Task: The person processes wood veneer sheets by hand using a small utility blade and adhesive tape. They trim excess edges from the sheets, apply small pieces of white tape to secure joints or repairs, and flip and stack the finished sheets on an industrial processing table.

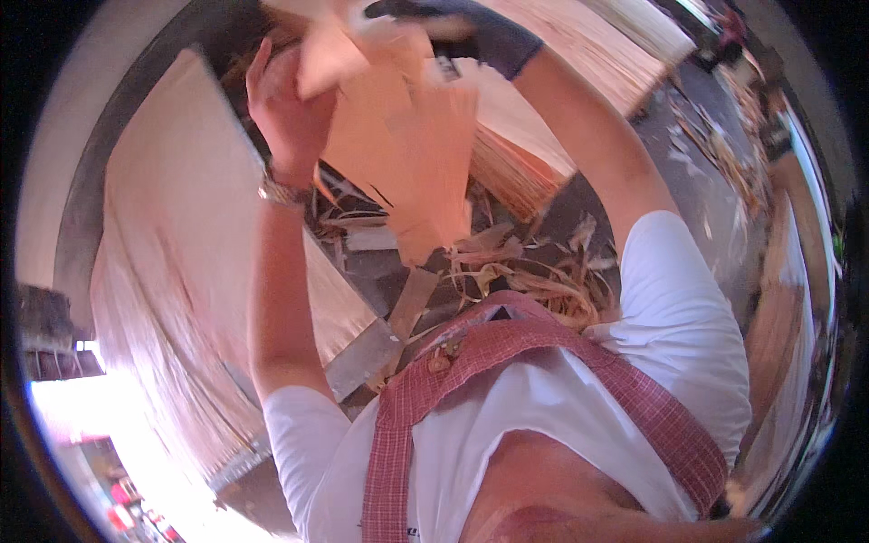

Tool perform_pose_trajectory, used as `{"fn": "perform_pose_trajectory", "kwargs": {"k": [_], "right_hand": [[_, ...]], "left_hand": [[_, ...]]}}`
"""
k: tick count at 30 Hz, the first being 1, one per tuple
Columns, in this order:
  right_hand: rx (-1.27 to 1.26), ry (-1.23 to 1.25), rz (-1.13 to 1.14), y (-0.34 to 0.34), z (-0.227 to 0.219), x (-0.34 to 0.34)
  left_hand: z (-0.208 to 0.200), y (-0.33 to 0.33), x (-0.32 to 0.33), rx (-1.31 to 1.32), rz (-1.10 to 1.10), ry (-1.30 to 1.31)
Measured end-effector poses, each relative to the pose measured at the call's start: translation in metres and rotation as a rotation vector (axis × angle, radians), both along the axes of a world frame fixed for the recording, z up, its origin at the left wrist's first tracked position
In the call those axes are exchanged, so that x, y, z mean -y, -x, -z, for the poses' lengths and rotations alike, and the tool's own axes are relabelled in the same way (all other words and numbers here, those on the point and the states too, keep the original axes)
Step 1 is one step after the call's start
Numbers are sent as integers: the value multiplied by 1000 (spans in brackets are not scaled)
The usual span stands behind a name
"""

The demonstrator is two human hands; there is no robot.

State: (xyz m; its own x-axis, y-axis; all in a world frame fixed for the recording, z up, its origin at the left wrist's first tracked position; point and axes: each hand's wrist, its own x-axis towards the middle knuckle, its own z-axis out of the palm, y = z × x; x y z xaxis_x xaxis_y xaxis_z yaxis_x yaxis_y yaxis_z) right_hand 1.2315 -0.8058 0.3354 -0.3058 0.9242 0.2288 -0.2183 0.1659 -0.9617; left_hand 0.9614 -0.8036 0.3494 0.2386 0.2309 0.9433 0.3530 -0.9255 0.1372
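Torn pieces of thin orange-tan wood veneer (398,149) are bunched up in front of me, with ragged ends. My left hand (291,113), bare and with a bracelet or watch at the wrist, grips them along their left side. One of its fingers points up, while others are hidden behind the veneer. My right hand (457,27) wears a dark glove and reaches over the upper end of the pieces. Motion blur and the top edge of the picture hide how its fingers are set.
A large pale veneer stack (181,217) stands at the left, its sheets sagging down. Another veneer stack (588,45) lies at the far right. Scraps and curled wood strips (543,281) litter the space close to my apron (489,348). More strips (724,154) lie on the floor at right.
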Motion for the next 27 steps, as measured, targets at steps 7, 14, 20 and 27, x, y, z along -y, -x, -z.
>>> {"fn": "perform_pose_trajectory", "kwargs": {"k": [7,14,20,27], "right_hand": [[-87,-284,380,7,11,-1],[152,-525,274,30,-46,-81],[79,-236,-39,45,-50,-155],[660,-331,-113,58,-88,-250]], "left_hand": [[-82,-13,-73,33,-399,294],[-85,-26,-120,84,-460,329],[-44,17,-192,94,-147,396],[-11,99,-291,86,-493,509]]}}
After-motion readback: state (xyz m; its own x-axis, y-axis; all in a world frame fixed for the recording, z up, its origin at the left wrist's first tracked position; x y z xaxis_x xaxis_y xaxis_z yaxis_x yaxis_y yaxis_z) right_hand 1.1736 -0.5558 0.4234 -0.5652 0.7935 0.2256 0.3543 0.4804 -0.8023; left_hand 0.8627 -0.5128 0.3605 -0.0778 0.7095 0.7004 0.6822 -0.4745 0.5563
